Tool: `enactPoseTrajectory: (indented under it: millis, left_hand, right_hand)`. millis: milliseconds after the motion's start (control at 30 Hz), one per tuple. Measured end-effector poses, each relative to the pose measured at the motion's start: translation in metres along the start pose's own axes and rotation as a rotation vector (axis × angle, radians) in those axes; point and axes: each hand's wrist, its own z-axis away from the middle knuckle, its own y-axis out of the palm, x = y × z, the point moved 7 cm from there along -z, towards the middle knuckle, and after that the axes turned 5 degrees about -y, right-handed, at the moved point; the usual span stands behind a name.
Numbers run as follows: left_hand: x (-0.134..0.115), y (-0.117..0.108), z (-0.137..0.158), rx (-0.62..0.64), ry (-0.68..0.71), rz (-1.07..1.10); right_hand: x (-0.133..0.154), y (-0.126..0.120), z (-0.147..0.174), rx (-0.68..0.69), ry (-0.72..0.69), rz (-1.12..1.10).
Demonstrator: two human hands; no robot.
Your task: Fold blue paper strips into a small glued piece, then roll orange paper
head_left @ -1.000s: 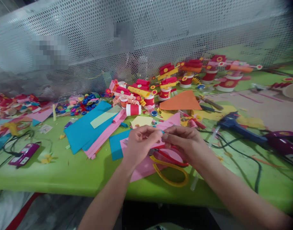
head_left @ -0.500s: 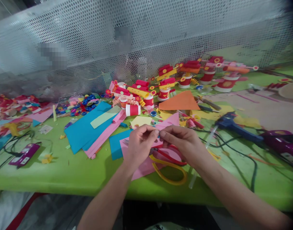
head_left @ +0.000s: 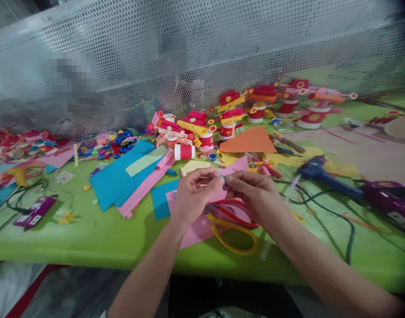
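My left hand [head_left: 193, 196] and my right hand [head_left: 257, 194] meet above the table, thumbs and fingertips pinched together. Between them shows a tiny blue piece [head_left: 223, 176], mostly hidden by the fingers; it may be rolled paper, but I cannot tell. Below the hands lie scissors [head_left: 237, 247] with one yellow and one red handle loop, on a pink paper sheet [head_left: 192, 236]. A blue paper sheet [head_left: 159, 203] sticks out left of my left hand. A pale yellow paper piece [head_left: 194, 166] lies just beyond the fingers.
Red and white paper cups [head_left: 185, 152], several bearing paper rolls, stand along the back. A blue glue gun [head_left: 335, 179] rests at right beside a purple power strip [head_left: 388, 198] and black cables. Large blue sheets [head_left: 106, 190] lie at left, with another purple strip [head_left: 35, 213].
The fingertips have shifted slightly, and more of the blue piece shows between them. My left fingers look a little more spread. The things on the table stay put.
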Motion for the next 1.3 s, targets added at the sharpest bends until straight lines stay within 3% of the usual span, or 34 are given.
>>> enactPoseTrajectory:
  millis: [333,500,667,833,1000,1167,1300]
  left_hand:
    - [0.004,-0.004,-0.003,-0.051,0.043,0.046]
    - [-0.010,0.007,0.005,0.065,0.175,0.004]
    - [-0.024,0.016,0.014,0.159,0.342,-0.102]
    - [-0.026,0.017,0.014,0.213,0.366,-0.084]
    - [-0.031,0.015,0.017,0.169,0.447,-0.146]
    - [-0.037,0.013,0.021,0.044,0.553,-0.354]
    - [-0.037,0.010,0.019,-0.043,0.585,-0.391]
  right_hand:
    - [0.013,0.005,0.003,0.035,-0.145,0.344]
    - [0.025,0.003,0.007,0.016,-0.244,0.301]
    - [0.002,0.003,0.005,0.102,0.067,-0.165]
    - [-0.009,0.008,0.008,0.205,0.273,-0.332]
    - [-0.009,0.011,0.009,0.268,0.326,-0.375]
    - [-0.012,0.002,0.004,0.184,0.297,-0.326]
    - [-0.011,-0.002,0.001,0.136,0.266,-0.302]
